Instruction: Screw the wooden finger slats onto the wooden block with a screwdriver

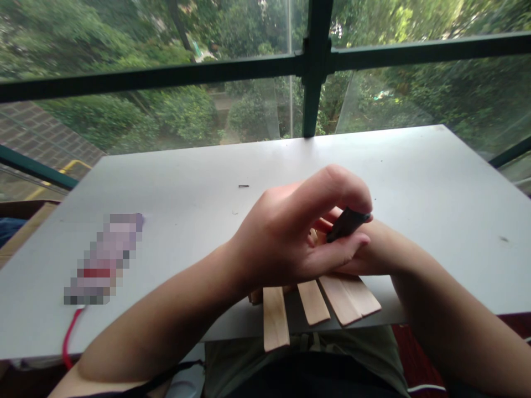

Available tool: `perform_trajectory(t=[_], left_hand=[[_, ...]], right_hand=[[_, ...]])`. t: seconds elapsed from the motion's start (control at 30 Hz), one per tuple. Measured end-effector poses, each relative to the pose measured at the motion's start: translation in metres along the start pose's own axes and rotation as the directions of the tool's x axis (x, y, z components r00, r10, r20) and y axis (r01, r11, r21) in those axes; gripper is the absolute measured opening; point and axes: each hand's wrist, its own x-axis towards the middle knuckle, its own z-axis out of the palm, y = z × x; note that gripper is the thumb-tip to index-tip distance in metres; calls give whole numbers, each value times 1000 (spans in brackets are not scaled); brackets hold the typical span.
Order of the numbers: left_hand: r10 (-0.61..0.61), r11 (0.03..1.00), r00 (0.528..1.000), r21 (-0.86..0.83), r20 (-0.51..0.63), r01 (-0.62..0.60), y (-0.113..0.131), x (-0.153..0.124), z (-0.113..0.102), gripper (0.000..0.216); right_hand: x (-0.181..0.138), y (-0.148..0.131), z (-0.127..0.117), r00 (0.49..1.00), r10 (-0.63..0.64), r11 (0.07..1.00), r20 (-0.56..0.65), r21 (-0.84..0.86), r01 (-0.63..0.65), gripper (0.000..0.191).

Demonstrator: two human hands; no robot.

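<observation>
My left hand is raised over the near middle of the table, its index finger curled and its thumb beneath. Pinched between them is a short, flat dark grey piece whose kind I cannot make out. Mostly hidden behind it, my right hand reaches in from the right; its fingers barely show, so its grip is unclear. Below the hands, several thin pale wooden slats fan toward me: a left slat, a middle slat and a wider right piece. Their upper ends are covered by my hands.
A white table stands before a window with a dark green frame. On its left lies a pixelated long object with a red cord. A small dark sliver lies farther back. A cardboard box stands past the left edge.
</observation>
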Motion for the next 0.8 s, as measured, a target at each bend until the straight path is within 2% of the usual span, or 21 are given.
perform_trajectory(t=[0.1, 0.2, 0.37, 0.57, 0.63, 0.8], left_hand=[[100, 991, 994, -85, -35, -102, -3, 0, 0, 24], [-1, 999, 1000, -52, 17, 1, -5, -1, 0, 23], [122, 976, 992, -181, -24, -125, -13, -2, 3, 32], [73, 969, 997, -234, -17, -75, -13, -2, 5, 32], [75, 970, 997, -230, 3, -72, -11, -1, 3, 33], [111, 980, 992, -176, 64, -98, -10, 0, -3, 31]], right_hand=[[1, -1, 1, 1000, -25, 1000, -8, 0, 25, 50], [2, -2, -1, 999, -50, 999, -2, 4, 51, 43], [2, -4, -3, 998, -40, 999, 56, 14, 40, 45], [1, -2, -4, 992, -93, 995, 79, 39, 90, 51], [2, 0, -4, 992, -97, 995, 81, 23, 95, 44], [0, 6, 1, 995, -67, 997, 80, -39, 70, 3]])
